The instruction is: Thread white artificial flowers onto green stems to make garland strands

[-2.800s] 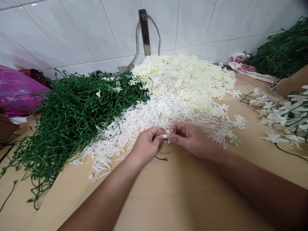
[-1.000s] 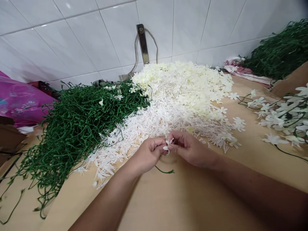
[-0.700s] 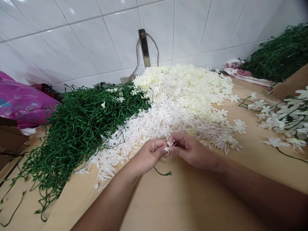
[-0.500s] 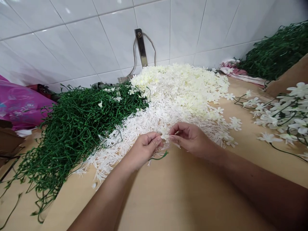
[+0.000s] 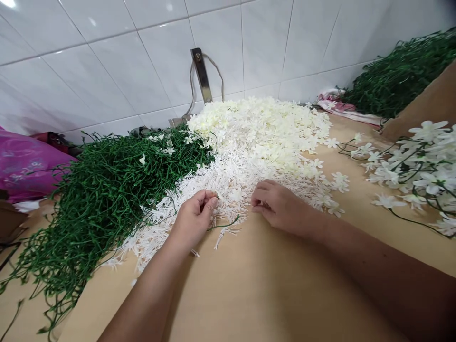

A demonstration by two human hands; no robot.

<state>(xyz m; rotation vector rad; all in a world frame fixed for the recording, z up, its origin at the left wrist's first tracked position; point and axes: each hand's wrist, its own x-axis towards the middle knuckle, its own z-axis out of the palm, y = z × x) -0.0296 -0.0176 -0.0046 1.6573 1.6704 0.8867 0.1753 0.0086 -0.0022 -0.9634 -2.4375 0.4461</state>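
My left hand [image 5: 195,211] pinches a thin green artificial stem [image 5: 226,223]; a small green tip shows at the fingertips, and the other end runs out below the hand. A white artificial flower [image 5: 236,194] sits between my two hands, apart from the left fingertips. My right hand [image 5: 276,204] is closed, its fingers curled down at the near edge of the white stringy flower centres [image 5: 199,183]; whatever lies in its fingers is hidden. Behind the hands is a heap of cream petal pieces [image 5: 263,123].
At left, a big tangle of green stems [image 5: 117,185] lies beside a purple bag [image 5: 32,164]. Assembled white flowers [image 5: 420,175] lie at right, with more green stems [image 5: 409,71] behind cardboard [image 5: 423,104]. A metal bracket [image 5: 201,76] stands against the tiled wall.
My left hand has moved left, away from the white flower, with the green stem in it. My right hand's fingers have closed and turned downward. The view has shifted slightly.
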